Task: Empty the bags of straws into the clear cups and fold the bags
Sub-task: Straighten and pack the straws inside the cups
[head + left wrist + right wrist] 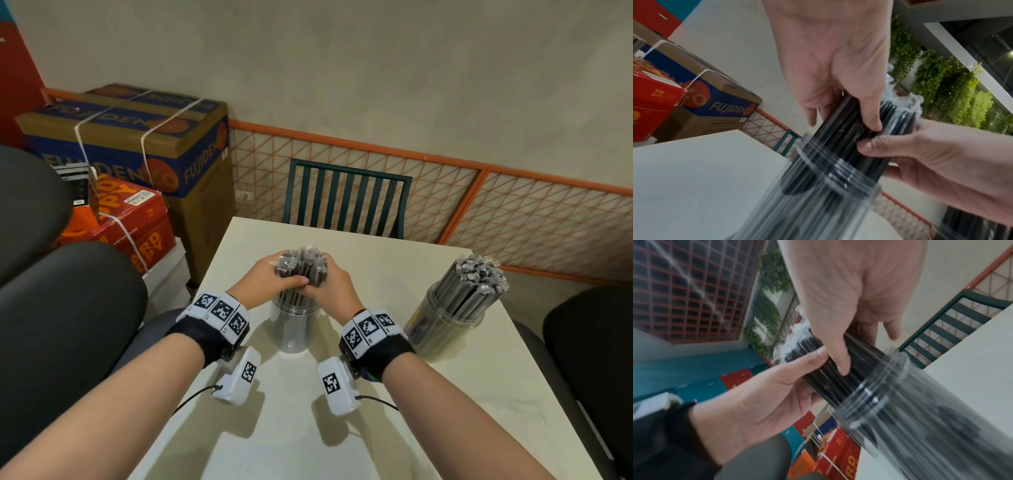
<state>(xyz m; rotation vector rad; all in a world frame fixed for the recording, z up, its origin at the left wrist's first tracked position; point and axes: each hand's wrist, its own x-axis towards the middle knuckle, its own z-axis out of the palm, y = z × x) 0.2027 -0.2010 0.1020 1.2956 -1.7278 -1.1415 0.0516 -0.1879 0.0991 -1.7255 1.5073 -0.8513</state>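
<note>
Both my hands, left [270,278] and right [330,286], grip the straw bundle [301,265] standing in the near clear cup [293,327]; right of it, second cup [445,322] packed with straws.

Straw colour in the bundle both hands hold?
Black straws, in clear wrappers; the right wrist view shows them best.

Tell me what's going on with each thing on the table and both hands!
left hand: grips the straw bundle.
right hand: grips the same bundle.
straw bundle: upright, lower end inside the middle cup.
middle cup: standing, bottom part clear.
right cup: standing, packed with straws.
table: holds both cups.
</note>
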